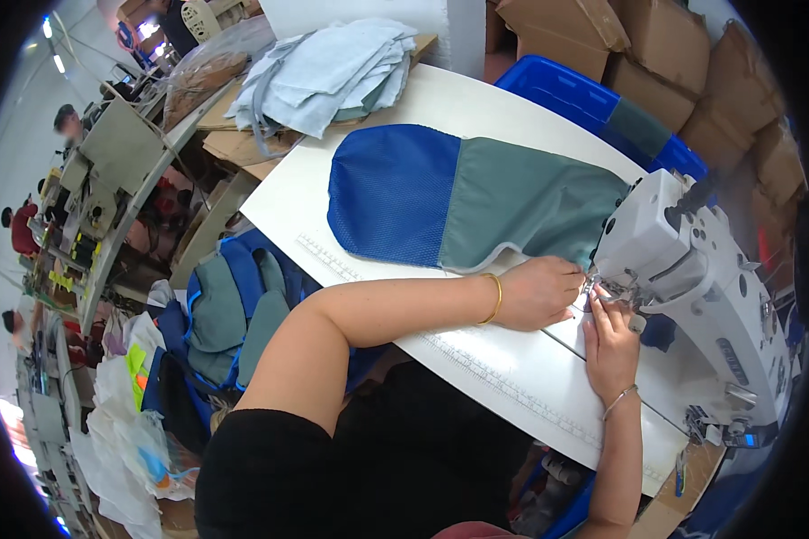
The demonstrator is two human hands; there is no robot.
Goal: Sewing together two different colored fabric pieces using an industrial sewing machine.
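Note:
A sewn fabric piece, blue mesh (391, 193) at its left end and grey-green cloth (521, 193) at its right, lies across the white table of a sewing machine (692, 269). A pale edge strip (485, 260) runs along its near side toward the needle area. My left hand (537, 292), a gold bangle at its wrist, has its fingers bent and pinched together at the cloth's near right edge. Beside the presser foot, my right hand (613, 341) lies with fingers stretched out flat, fingertips close to the needle. The exact stitching point is partly hidden by my fingers.
A stack of pale grey cloth pieces (333, 72) lies at the table's far left. Behind the table stand a blue plastic bin (557, 90) and cardboard boxes (656, 54). Blue and grey-green sewn pieces (229, 314) are heaped left of the table. Other people (25, 229) are farther left.

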